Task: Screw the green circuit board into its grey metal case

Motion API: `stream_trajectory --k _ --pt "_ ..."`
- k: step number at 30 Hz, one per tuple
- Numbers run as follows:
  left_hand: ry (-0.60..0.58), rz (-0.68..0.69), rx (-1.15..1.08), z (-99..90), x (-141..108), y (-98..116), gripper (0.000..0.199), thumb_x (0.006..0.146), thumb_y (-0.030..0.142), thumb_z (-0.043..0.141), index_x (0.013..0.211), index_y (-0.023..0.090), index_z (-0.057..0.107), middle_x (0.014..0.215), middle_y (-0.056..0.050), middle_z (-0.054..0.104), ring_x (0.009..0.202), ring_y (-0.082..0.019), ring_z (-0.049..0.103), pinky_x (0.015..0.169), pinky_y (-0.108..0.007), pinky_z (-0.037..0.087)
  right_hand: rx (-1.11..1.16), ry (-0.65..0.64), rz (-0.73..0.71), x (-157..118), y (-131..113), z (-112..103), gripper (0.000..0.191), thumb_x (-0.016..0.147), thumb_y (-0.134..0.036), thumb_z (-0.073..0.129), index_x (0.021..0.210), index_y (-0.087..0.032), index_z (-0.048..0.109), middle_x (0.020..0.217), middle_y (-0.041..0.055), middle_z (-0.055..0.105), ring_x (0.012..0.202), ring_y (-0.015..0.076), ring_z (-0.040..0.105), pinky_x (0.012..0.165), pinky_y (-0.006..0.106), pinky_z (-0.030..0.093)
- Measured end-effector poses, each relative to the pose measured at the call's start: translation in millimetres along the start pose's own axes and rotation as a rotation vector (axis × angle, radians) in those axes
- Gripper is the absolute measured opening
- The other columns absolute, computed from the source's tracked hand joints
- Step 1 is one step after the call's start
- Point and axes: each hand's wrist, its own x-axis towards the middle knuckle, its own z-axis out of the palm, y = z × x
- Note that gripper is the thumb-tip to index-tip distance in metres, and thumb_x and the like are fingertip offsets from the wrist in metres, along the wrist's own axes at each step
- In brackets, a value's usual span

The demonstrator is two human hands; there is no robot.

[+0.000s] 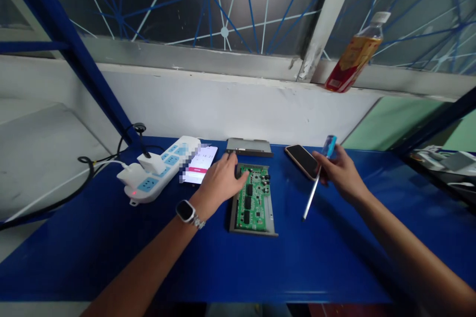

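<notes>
A green circuit board point(256, 208) lies in a shallow grey metal tray point(272, 218) on the blue table. My left hand point(222, 178), with a watch on its wrist, is at the board's upper left corner. Its thumb rests on the board and its fingers curl at the far left edge, partly hiding that corner. In my right hand point(336, 171) is a screwdriver point(313, 195) with a clear blue handle. Its long shaft slants down to the left, and the tip is apart from the board, to its right.
Behind the board lies a flat grey metal cover point(249, 146). A lit phone point(201, 166) and a white power strip point(163, 171) with plugs and cables are on the left. Another phone point(302, 160) lies near my right hand. A drink bottle point(355, 57) stands on the window ledge.
</notes>
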Motion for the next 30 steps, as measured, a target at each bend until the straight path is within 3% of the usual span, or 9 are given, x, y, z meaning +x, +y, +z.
stream_trajectory --k 3,8,12,15,18,20,22,26,30 --pt "-0.062 -0.057 0.014 -1.1 -14.6 3.2 0.023 0.087 0.044 0.063 0.085 0.021 0.06 0.063 -0.004 0.055 0.052 -0.022 0.057 0.047 -0.033 0.041 -0.268 -0.116 0.112 -10.0 24.9 -0.8 0.106 0.083 -0.06 0.068 0.16 -0.012 0.013 0.047 -0.0074 0.052 0.032 0.02 0.048 0.033 0.03 0.035" --pt "-0.057 -0.053 0.062 6.5 -23.6 8.2 0.011 0.085 0.03 0.059 0.078 0.023 0.056 0.05 0.0 0.046 0.042 -0.022 0.052 0.043 -0.031 0.034 -0.775 -0.266 -0.099 -16.9 38.5 29.9 0.099 0.092 -0.045 0.054 0.162 0.003 0.002 0.067 0.0079 0.067 0.063 0.0305 0.068 0.061 0.04 0.048" --pt "0.019 -0.049 0.037 9.4 -23.6 8.6 0.017 0.083 0.027 0.061 0.071 0.024 0.05 0.052 0.002 0.043 0.044 -0.019 0.053 0.043 -0.029 0.033 -1.004 -0.358 -0.152 -17.4 29.0 42.9 0.094 0.096 -0.052 0.046 0.162 0.004 0.007 0.086 0.0223 0.074 0.081 0.0381 0.072 0.07 0.044 0.048" --pt "0.042 -0.076 0.014 10.4 -24.2 9.6 0.019 0.083 0.026 0.061 0.069 0.023 0.048 0.059 -0.001 0.049 0.049 -0.02 0.056 0.046 -0.029 0.037 -1.128 -0.332 -0.18 -8.4 13.0 41.9 0.092 0.094 -0.067 0.042 0.16 -0.004 0.028 0.092 0.0248 0.074 0.085 0.0415 0.072 0.071 0.046 0.047" --pt "0.002 -0.093 0.07 9.9 -25.0 13.0 0.016 0.085 0.026 0.058 0.071 0.022 0.05 0.069 -0.007 0.057 0.058 -0.024 0.062 0.05 -0.031 0.04 -1.106 -0.256 -0.264 18.2 -4.9 49.8 0.064 0.097 -0.061 0.042 0.139 -0.015 0.058 0.096 0.0212 0.073 0.085 0.0362 0.069 0.072 0.043 0.047" --pt "-0.021 -0.096 0.101 9.0 -25.0 15.2 0.015 0.087 0.025 0.056 0.073 0.022 0.051 0.071 -0.008 0.06 0.061 -0.026 0.064 0.052 -0.033 0.042 -0.99 -0.352 -0.416 43.8 -12.2 65.6 0.038 0.097 -0.042 0.048 0.122 -0.019 0.066 0.112 0.0184 0.07 0.097 0.0314 0.066 0.078 0.04 0.046" --pt "-0.011 -0.102 0.101 8.3 -24.3 15.4 0.014 0.088 0.024 0.055 0.074 0.022 0.052 0.07 -0.008 0.06 0.061 -0.025 0.064 0.053 -0.033 0.041 -0.903 -0.467 -0.437 69.7 -13.2 87.5 0.024 0.086 -0.026 0.063 0.109 -0.018 0.069 0.117 0.016 0.068 0.103 0.0282 0.063 0.082 0.036 0.045" --pt "0.049 -0.13 -0.001 9.6 -21.1 6.5 0.013 0.091 0.026 0.054 0.078 0.023 0.05 0.06 -0.002 0.054 0.056 -0.023 0.06 0.05 -0.032 0.035 -0.822 -0.564 -0.374 103.0 -3.6 123.1 0.02 0.071 -0.017 0.072 0.091 -0.018 0.067 0.084 0.004 0.069 0.076 0.018 0.06 0.07 0.028 0.044" --pt "0.064 -0.204 -0.298 13.8 -17.2 -6.2 0.014 0.089 0.028 0.059 0.099 0.021 0.052 0.063 0.003 0.055 0.051 -0.017 0.057 0.05 -0.029 0.036 -0.724 -0.489 -0.384 105.0 -1.2 118.9 0.025 0.071 -0.018 0.07 0.093 -0.019 0.058 0.077 0.0 0.062 0.07 0.0157 0.054 0.066 0.028 0.041"
